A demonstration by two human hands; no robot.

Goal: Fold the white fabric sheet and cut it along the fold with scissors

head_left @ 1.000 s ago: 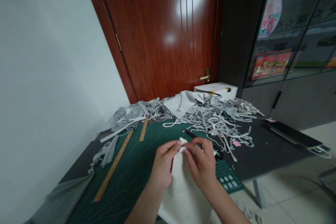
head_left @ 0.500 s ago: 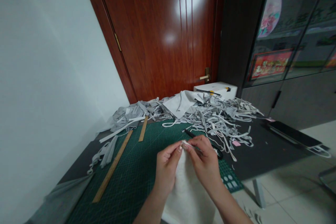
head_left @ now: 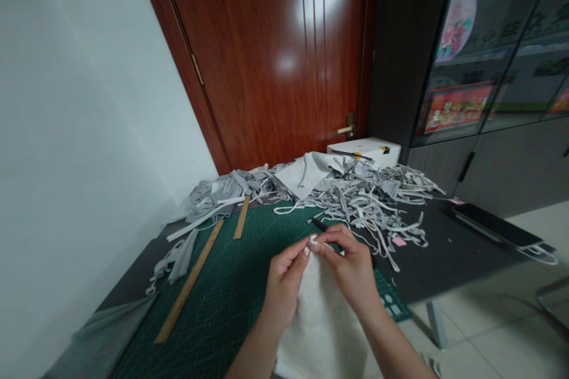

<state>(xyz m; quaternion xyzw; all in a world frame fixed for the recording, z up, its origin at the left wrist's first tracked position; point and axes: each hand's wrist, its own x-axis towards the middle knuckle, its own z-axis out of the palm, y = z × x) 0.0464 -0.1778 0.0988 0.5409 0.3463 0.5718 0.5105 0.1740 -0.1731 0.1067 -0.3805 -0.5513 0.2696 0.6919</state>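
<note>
A piece of off-white fabric (head_left: pixel 322 320) hangs from my two hands toward the lower edge of the view. My left hand (head_left: pixel 287 278) pinches its top edge between thumb and fingers. Right beside it, my right hand (head_left: pixel 349 260) pinches the same edge, the fingertips of both hands nearly touching. A small fold of cloth shows between the fingertips; its details are too small to make out. Beneath the hands lies a green cutting mat (head_left: pixel 240 284). Partly behind my right hand is a dark, thin-handled tool (head_left: pixel 319 224) whose kind I cannot tell.
Two wooden rulers, a long one (head_left: pixel 191 284) and a short one (head_left: pixel 242 217), lie on the mat. Grey fabric strips (head_left: pixel 355 195) pile up at the back, before a white box (head_left: pixel 377 151). A black flat device (head_left: pixel 498 225) with a white cable rests at the table's right edge.
Both hands still pinch the fabric's edge. The right hand's fingers have shifted slightly, and the small fold at the fingertips looks different. The camera view has moved a little.
</note>
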